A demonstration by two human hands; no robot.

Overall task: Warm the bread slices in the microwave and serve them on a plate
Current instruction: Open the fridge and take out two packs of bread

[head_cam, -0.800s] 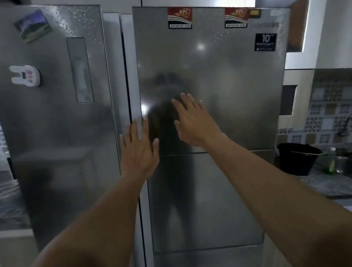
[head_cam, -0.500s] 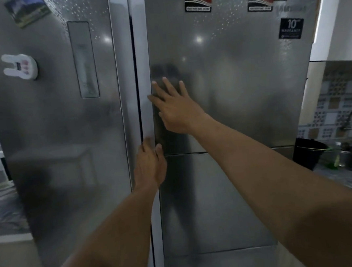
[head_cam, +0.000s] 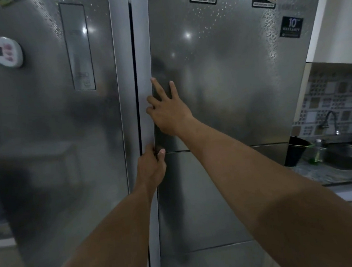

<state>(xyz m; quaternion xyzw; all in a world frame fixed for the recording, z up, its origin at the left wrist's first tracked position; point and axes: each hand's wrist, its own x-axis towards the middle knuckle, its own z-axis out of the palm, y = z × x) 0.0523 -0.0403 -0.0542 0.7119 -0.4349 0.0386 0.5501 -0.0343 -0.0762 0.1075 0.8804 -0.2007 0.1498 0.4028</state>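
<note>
A steel side-by-side fridge fills the view, its right door and left door both closed. My left hand grips the left edge of the right door at mid height, fingers curled into the gap between the doors and thumb on the door face. Just above it, my right hand rests on the same door near that edge, two fingers straight on the steel and the others bent toward the edge. No bread, microwave or plate is in view.
A white rabbit-shaped magnet and a control panel sit on the left door. To the right are a counter with a black bucket, a green bottle, a sink and a tap.
Both hands slid left across the right door to its edge. My left hand went from flat on the steel to curled round the door edge. The camera moved closer.
</note>
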